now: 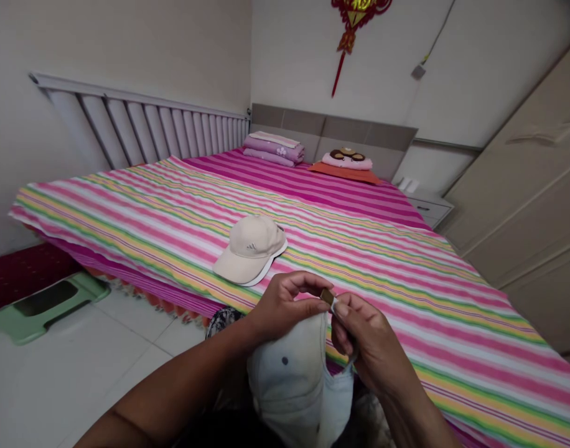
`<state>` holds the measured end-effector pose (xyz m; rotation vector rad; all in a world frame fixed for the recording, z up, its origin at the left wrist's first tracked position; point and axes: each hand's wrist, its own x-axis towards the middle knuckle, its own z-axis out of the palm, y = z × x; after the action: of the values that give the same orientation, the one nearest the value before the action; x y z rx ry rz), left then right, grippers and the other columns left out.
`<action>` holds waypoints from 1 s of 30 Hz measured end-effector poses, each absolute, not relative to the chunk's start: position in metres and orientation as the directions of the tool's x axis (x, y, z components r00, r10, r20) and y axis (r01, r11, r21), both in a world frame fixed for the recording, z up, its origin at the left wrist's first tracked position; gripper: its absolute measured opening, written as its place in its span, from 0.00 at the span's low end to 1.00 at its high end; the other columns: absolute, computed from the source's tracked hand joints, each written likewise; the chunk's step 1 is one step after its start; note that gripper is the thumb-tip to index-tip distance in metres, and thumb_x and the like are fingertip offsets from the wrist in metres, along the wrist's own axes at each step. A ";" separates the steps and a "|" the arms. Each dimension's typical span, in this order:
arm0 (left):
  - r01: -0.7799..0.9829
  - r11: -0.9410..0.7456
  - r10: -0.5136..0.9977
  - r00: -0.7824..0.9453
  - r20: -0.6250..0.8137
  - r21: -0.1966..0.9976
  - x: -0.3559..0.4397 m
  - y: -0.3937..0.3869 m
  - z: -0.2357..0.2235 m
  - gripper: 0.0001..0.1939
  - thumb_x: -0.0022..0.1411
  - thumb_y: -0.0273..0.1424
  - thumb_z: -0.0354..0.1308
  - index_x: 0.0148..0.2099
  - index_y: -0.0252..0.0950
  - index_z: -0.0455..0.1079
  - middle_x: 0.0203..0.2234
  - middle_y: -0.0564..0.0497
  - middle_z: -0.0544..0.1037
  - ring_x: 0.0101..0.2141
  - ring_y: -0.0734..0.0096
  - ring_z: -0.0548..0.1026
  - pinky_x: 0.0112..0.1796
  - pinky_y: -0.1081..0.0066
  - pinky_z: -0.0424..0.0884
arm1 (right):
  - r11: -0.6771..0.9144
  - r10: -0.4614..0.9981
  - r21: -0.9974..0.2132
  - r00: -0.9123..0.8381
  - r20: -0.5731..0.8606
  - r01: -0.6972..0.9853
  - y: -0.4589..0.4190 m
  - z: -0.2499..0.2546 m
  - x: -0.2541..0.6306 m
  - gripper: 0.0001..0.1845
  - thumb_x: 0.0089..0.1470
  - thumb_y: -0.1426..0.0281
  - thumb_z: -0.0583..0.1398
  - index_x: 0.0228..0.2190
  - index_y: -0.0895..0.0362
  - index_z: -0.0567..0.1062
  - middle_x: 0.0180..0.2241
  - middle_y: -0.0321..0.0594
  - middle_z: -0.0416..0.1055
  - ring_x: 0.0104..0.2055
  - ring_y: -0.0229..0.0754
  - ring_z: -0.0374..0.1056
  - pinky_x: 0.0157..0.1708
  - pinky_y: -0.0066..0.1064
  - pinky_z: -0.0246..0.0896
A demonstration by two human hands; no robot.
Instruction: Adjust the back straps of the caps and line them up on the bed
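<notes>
A pale blue, faded baseball cap (289, 379) lies low in front of my body, its rear opening turned to the right. My left hand (287, 306) is closed, with thumb and fingertips pinching a brass-coloured buckle (328, 297) at the end of the cap's back strap. Close beside it, my right hand (369, 333) pinches the pale strap (334, 305) at the buckle. Part of the strap is hidden behind my right fingers. Just beyond my hands, a beige cap (253, 242) rests on the bed over another white-edged cap (269, 267).
A striped sheet covers the bed (406, 280). Folded purple bedding (270, 149) and a pink bundle on an orange cloth (343, 171) lie at the headboard (303, 127). A green stool (56, 308) stands on the floor at left; a nightstand (427, 205) is at far right.
</notes>
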<state>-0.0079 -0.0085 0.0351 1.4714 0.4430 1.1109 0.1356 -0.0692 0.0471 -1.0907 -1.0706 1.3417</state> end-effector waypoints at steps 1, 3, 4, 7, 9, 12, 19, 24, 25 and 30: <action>-0.345 -0.199 0.804 0.477 0.354 0.917 -0.008 -0.008 0.033 0.14 0.47 0.29 0.63 0.39 0.32 0.71 0.31 0.47 0.76 0.34 0.70 0.72 0.37 0.70 0.67 | -0.047 0.998 -0.983 -0.041 -0.041 -0.176 -0.070 0.047 0.137 0.13 0.47 0.60 0.60 0.24 0.57 0.66 0.15 0.30 0.61 0.14 0.30 0.50 0.16 0.24 0.44; -0.398 -0.125 0.815 0.481 0.323 0.909 -0.007 -0.007 0.031 0.14 0.45 0.29 0.64 0.38 0.32 0.71 0.30 0.48 0.75 0.33 0.71 0.72 0.37 0.71 0.66 | -0.041 0.999 -0.989 -0.029 -0.037 -0.143 -0.072 0.048 0.140 0.12 0.47 0.61 0.60 0.25 0.57 0.66 0.18 0.32 0.64 0.18 0.31 0.55 0.18 0.24 0.49; -0.420 -0.097 0.816 0.486 0.314 0.902 -0.006 -0.007 0.030 0.15 0.45 0.28 0.65 0.38 0.33 0.71 0.30 0.49 0.75 0.33 0.72 0.72 0.37 0.72 0.66 | -0.040 0.999 -0.991 -0.015 -0.038 -0.125 -0.072 0.048 0.141 0.12 0.47 0.62 0.60 0.24 0.57 0.66 0.17 0.32 0.63 0.19 0.32 0.55 0.19 0.24 0.50; -0.460 -0.060 0.811 0.496 0.312 0.886 -0.003 -0.008 0.028 0.20 0.44 0.27 0.65 0.43 0.33 0.69 0.31 0.49 0.74 0.33 0.73 0.71 0.36 0.73 0.66 | -0.048 0.999 -0.988 0.017 -0.051 -0.146 -0.072 0.048 0.139 0.13 0.46 0.63 0.61 0.21 0.57 0.66 0.14 0.30 0.60 0.17 0.31 0.52 0.18 0.23 0.48; -0.453 -0.074 0.804 0.500 0.322 0.888 -0.001 -0.009 0.026 0.24 0.45 0.27 0.64 0.47 0.34 0.67 0.33 0.48 0.73 0.33 0.73 0.71 0.36 0.73 0.66 | -0.041 0.998 -0.979 0.037 -0.049 -0.199 -0.070 0.047 0.137 0.13 0.45 0.63 0.62 0.20 0.57 0.66 0.14 0.30 0.60 0.16 0.31 0.51 0.17 0.23 0.47; -0.424 -0.095 0.796 0.511 0.324 0.901 -0.001 -0.008 0.024 0.27 0.46 0.27 0.64 0.50 0.35 0.64 0.34 0.47 0.73 0.33 0.74 0.71 0.36 0.73 0.66 | -0.033 0.998 -0.972 0.040 -0.043 -0.231 -0.069 0.045 0.136 0.14 0.43 0.62 0.63 0.20 0.57 0.66 0.16 0.32 0.62 0.17 0.31 0.53 0.17 0.24 0.48; -0.505 -0.022 0.823 0.481 0.302 0.863 -0.003 -0.006 0.026 0.26 0.45 0.27 0.64 0.48 0.35 0.65 0.30 0.49 0.74 0.32 0.73 0.71 0.35 0.74 0.66 | -0.127 0.991 -0.973 -0.060 -0.117 -0.193 -0.073 0.041 0.144 0.14 0.48 0.59 0.59 0.24 0.58 0.68 0.17 0.34 0.65 0.20 0.34 0.59 0.22 0.26 0.53; -0.414 0.033 0.768 0.593 0.242 0.910 -0.002 -0.008 0.027 0.29 0.45 0.28 0.64 0.52 0.36 0.62 0.32 0.49 0.74 0.30 0.74 0.72 0.34 0.74 0.66 | -0.135 0.990 -0.935 -0.015 -0.137 -0.328 -0.072 0.044 0.138 0.15 0.42 0.61 0.63 0.20 0.57 0.65 0.11 0.30 0.61 0.14 0.31 0.52 0.16 0.23 0.48; -0.399 0.032 0.761 0.604 0.237 0.916 -0.003 -0.008 0.028 0.29 0.46 0.28 0.64 0.52 0.36 0.62 0.32 0.49 0.74 0.29 0.75 0.72 0.34 0.74 0.66 | -0.132 0.991 -0.930 -0.020 -0.133 -0.342 -0.072 0.044 0.137 0.14 0.43 0.61 0.63 0.20 0.57 0.65 0.11 0.30 0.60 0.14 0.31 0.52 0.16 0.23 0.48; -0.372 0.005 0.796 0.564 0.222 0.928 -0.005 -0.008 0.033 0.27 0.46 0.28 0.64 0.50 0.36 0.63 0.30 0.51 0.74 0.28 0.76 0.72 0.32 0.75 0.66 | -0.135 0.989 -0.942 -0.106 -0.108 -0.306 -0.073 0.044 0.142 0.14 0.48 0.59 0.59 0.26 0.59 0.69 0.19 0.36 0.67 0.20 0.34 0.60 0.20 0.25 0.53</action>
<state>-0.0053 -0.0075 0.0331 1.2586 0.4230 0.9578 0.1416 -0.0732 0.0443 -1.0131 -0.9698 1.4970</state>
